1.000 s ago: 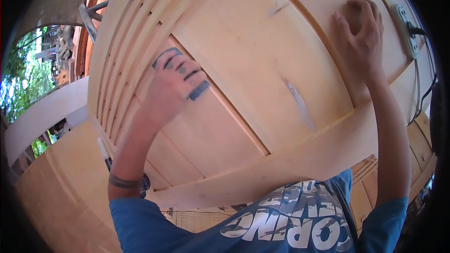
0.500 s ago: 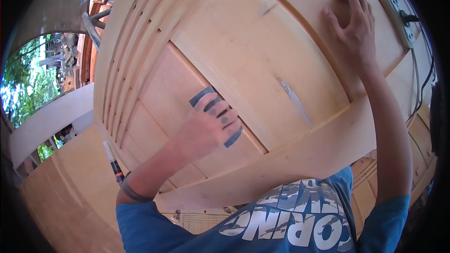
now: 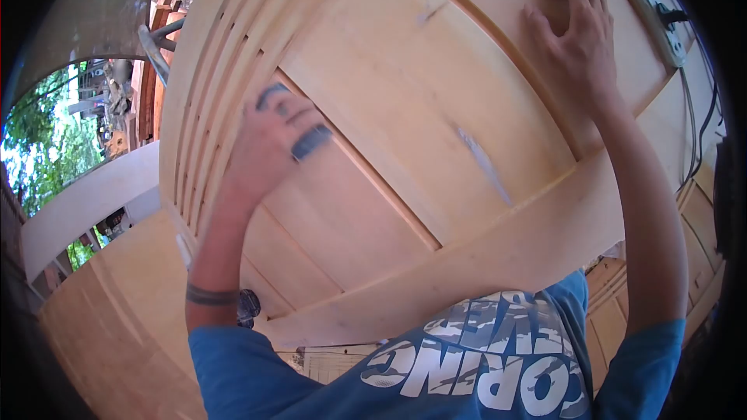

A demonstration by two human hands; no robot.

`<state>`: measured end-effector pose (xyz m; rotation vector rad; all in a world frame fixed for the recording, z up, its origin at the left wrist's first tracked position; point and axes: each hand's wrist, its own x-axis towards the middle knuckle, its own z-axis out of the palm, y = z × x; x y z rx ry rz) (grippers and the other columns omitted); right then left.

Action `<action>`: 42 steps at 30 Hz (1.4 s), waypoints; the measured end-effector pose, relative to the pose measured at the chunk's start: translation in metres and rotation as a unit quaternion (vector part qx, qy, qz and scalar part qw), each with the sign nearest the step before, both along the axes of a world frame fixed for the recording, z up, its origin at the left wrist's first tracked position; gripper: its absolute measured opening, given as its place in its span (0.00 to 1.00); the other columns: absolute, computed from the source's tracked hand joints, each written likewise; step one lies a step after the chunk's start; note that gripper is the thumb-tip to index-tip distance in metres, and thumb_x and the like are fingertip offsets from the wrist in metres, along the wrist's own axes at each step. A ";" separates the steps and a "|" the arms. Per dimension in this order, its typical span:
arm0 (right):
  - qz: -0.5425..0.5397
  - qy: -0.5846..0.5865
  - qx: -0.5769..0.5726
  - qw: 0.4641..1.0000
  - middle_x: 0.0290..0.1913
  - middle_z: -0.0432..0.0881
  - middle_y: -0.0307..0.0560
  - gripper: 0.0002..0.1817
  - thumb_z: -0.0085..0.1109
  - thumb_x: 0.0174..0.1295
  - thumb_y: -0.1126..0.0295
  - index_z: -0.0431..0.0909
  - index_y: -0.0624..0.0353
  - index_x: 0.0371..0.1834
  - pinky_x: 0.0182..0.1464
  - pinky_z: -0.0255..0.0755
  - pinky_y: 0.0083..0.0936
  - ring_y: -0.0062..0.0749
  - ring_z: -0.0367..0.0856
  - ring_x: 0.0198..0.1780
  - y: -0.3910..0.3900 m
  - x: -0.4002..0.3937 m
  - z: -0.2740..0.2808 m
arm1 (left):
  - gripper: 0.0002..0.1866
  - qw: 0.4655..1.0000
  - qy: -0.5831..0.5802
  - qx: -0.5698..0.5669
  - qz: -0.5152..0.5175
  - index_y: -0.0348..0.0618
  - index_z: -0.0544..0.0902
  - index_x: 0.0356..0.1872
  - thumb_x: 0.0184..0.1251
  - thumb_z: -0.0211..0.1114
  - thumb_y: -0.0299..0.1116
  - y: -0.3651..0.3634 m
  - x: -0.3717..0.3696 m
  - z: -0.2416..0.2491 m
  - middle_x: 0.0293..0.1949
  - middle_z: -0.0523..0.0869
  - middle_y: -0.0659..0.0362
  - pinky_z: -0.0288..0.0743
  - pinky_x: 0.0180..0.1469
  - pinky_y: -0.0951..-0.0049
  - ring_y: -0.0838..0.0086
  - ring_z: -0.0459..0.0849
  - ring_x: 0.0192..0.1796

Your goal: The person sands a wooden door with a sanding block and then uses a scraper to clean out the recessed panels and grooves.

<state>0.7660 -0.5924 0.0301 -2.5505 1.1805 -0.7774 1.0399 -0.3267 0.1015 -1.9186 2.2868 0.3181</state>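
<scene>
My left hand (image 3: 268, 144), slightly blurred, grips a dark grey piece of sandpaper (image 3: 311, 142), its ends showing on both sides of my fingers. The sandpaper lies against the pale wooden panel (image 3: 350, 202), beside the long groove that crosses it. Whether a block sits inside the sandpaper is hidden. Farther right, my right hand (image 3: 576, 31) rests on the wide wooden frame (image 3: 537, 0), fingers bent and thumb apart, with nothing visible in it. A whitish smear (image 3: 482, 162) marks the panel between my two hands.
A power strip (image 3: 660, 23) with a black plug lies beyond my right hand, its cables (image 3: 692, 124) running down the right edge. Slotted rails (image 3: 226, 70) border the panel on the left. A marker-like tube (image 3: 184, 251) is partly hidden by my left forearm.
My left hand has moved with the sandpaper up and to the left along the groove. My right hand stays on the frame, almost unmoved.
</scene>
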 end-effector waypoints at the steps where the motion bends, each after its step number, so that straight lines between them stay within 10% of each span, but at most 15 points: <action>1: 0.002 0.003 0.001 1.000 0.57 0.76 0.46 0.19 0.62 0.60 0.62 0.75 0.59 0.51 0.66 0.62 0.38 0.42 0.71 0.63 0.001 -0.001 -0.002 | 0.12 1.000 -0.011 -0.006 0.027 0.52 0.84 0.41 0.54 0.62 0.29 -0.004 0.004 0.005 0.45 0.83 0.64 0.59 0.71 0.48 0.68 0.78 0.55; 8: -0.004 0.004 0.003 1.000 0.56 0.75 0.45 0.19 0.62 0.60 0.62 0.75 0.59 0.52 0.66 0.62 0.38 0.41 0.71 0.63 -0.001 -0.001 0.000 | 0.17 0.997 0.064 -0.013 -0.040 0.48 0.84 0.38 0.41 0.69 0.23 0.025 -0.045 -0.013 0.43 0.83 0.61 0.64 0.69 0.51 0.65 0.79 0.52; 11: 0.000 -0.003 0.006 1.000 0.56 0.75 0.45 0.19 0.62 0.60 0.62 0.75 0.59 0.52 0.66 0.62 0.38 0.41 0.71 0.62 0.000 0.000 -0.001 | 0.12 0.997 0.033 -0.016 0.065 0.51 0.84 0.37 0.47 0.65 0.28 0.001 -0.004 -0.005 0.43 0.82 0.61 0.65 0.68 0.50 0.67 0.79 0.52; 15: -0.001 -0.005 0.005 1.000 0.55 0.75 0.45 0.19 0.61 0.60 0.61 0.75 0.58 0.51 0.66 0.62 0.39 0.42 0.71 0.62 0.000 -0.001 0.000 | 0.11 0.994 0.067 0.002 -0.089 0.48 0.83 0.38 0.51 0.64 0.29 0.035 -0.081 -0.012 0.38 0.83 0.63 0.67 0.62 0.53 0.67 0.80 0.50; 21: 0.006 -0.034 0.059 0.998 0.49 0.71 0.54 0.20 0.66 0.50 0.67 0.70 0.58 0.45 0.59 0.63 0.41 0.51 0.69 0.55 0.002 -0.003 0.015 | 0.12 0.999 -0.002 -0.046 0.024 0.46 0.83 0.39 0.52 0.62 0.31 0.016 -0.038 -0.005 0.41 0.82 0.61 0.67 0.61 0.52 0.68 0.79 0.51; 42: 0.009 -0.027 0.030 0.999 0.49 0.72 0.55 0.18 0.64 0.53 0.65 0.73 0.62 0.43 0.61 0.63 0.40 0.49 0.69 0.56 -0.005 -0.004 0.004 | 0.08 0.992 0.077 0.027 -0.101 0.46 0.82 0.36 0.54 0.62 0.31 0.048 -0.159 -0.002 0.37 0.80 0.63 0.72 0.55 0.62 0.71 0.79 0.48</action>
